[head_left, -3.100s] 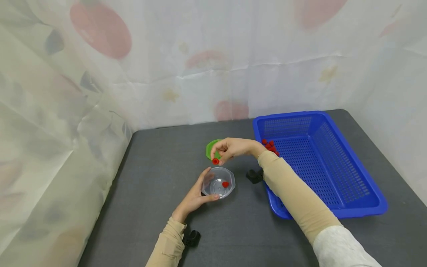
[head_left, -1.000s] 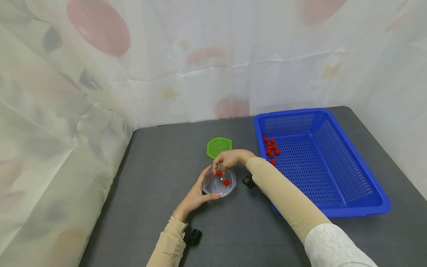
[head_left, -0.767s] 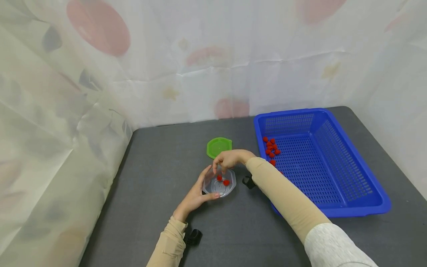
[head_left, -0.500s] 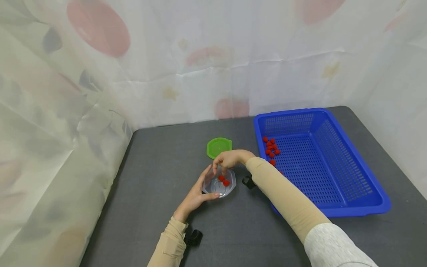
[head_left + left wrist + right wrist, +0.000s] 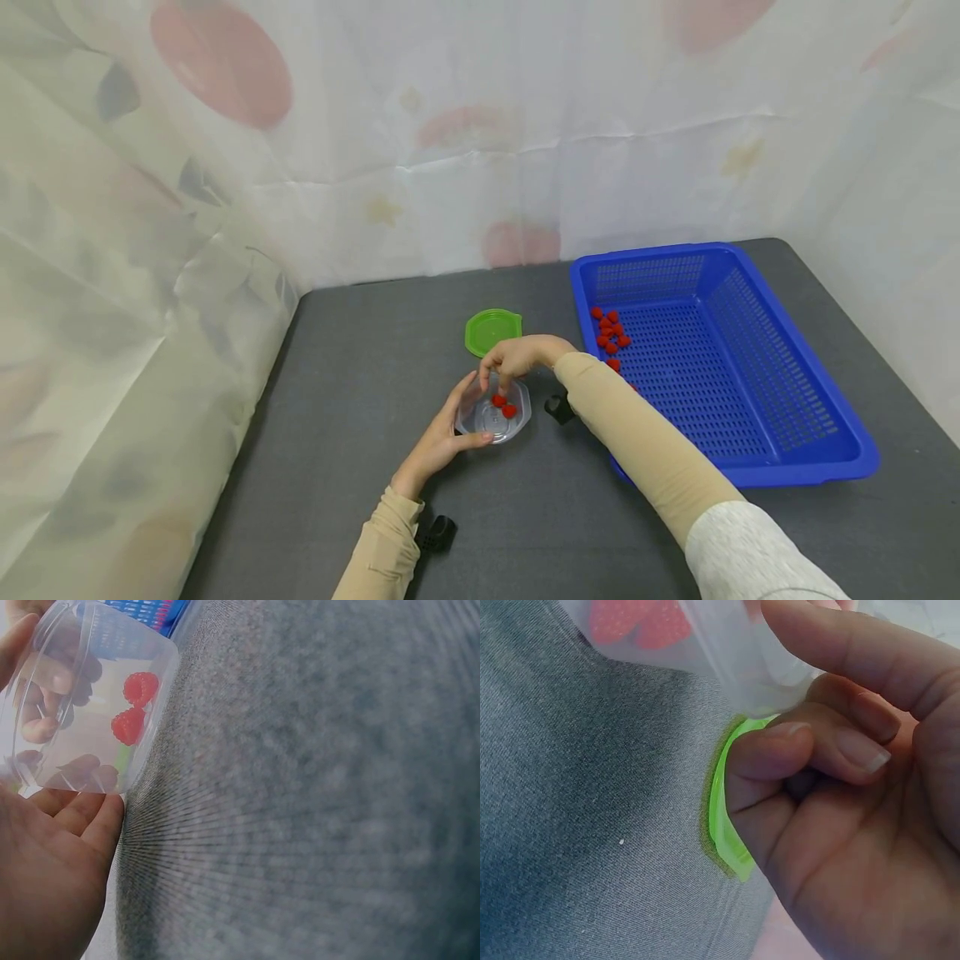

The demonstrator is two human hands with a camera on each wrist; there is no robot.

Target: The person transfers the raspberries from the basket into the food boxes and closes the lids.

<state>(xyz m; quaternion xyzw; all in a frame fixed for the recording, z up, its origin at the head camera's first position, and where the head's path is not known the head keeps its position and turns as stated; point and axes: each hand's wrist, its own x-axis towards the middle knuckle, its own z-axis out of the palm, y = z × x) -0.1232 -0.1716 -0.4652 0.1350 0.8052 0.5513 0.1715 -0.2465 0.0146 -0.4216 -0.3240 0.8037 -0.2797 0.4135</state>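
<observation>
My left hand [image 5: 438, 440] holds a small clear plastic container [image 5: 480, 423] by its side, thumb at the near rim and fingers around the far left. Two red raspberries [image 5: 504, 407] lie together on its bottom. The left wrist view shows both raspberries [image 5: 127, 726] through the clear wall. Over the container's far rim, my right hand [image 5: 517, 357] reaches in with bent fingers and nothing between thumb and index finger. From the right wrist, the ring and little fingers [image 5: 769, 754] look curled toward the palm. A green lid [image 5: 491, 330] lies just behind the container.
A large blue plastic basket [image 5: 806, 379] stands at the right of the grey table [image 5: 337, 400]. Several raspberries [image 5: 606, 325] lie along its left inner side, partly behind the right sleeve. Patterned curtains [image 5: 375, 125] hang behind and to the left of the table.
My right hand has come down to the container and let go of a raspberry, which dropped in and rolled right against the other. The left hand has kept its hold.
</observation>
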